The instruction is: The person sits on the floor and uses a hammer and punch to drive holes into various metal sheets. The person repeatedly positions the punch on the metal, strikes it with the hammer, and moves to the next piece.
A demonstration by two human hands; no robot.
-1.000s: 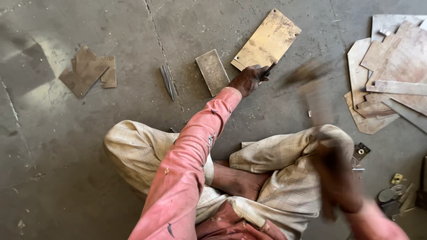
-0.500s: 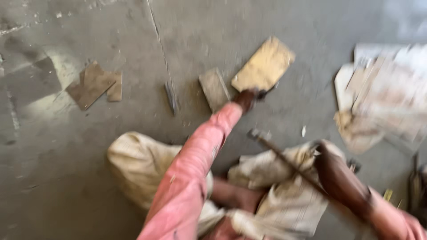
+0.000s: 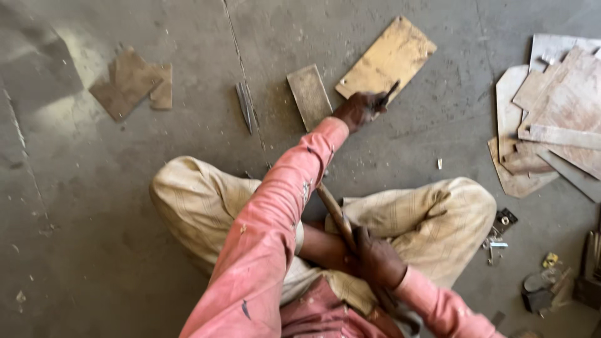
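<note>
From the head camera I see a person sitting cross-legged on a concrete floor (image 3: 156, 188). Left hand (image 3: 360, 109) is stretched forward, fingers curled tight around a thin dark punch (image 3: 389, 92) whose tip rests on the near edge of a tan metal plate (image 3: 388, 59) lying flat on the floor. Right hand (image 3: 379, 260) sits low over the lap, fingers wrapped fully around the wooden handle of a hammer (image 3: 335, 213); the handle runs up under the left sleeve (its head is hidden, I cannot tell where it points). A smaller grey plate (image 3: 308, 94) lies just beside the tan one. A stack of plates (image 3: 551, 112) sits well apart at right, and scrap pieces (image 3: 131, 84) at far left.
</note>
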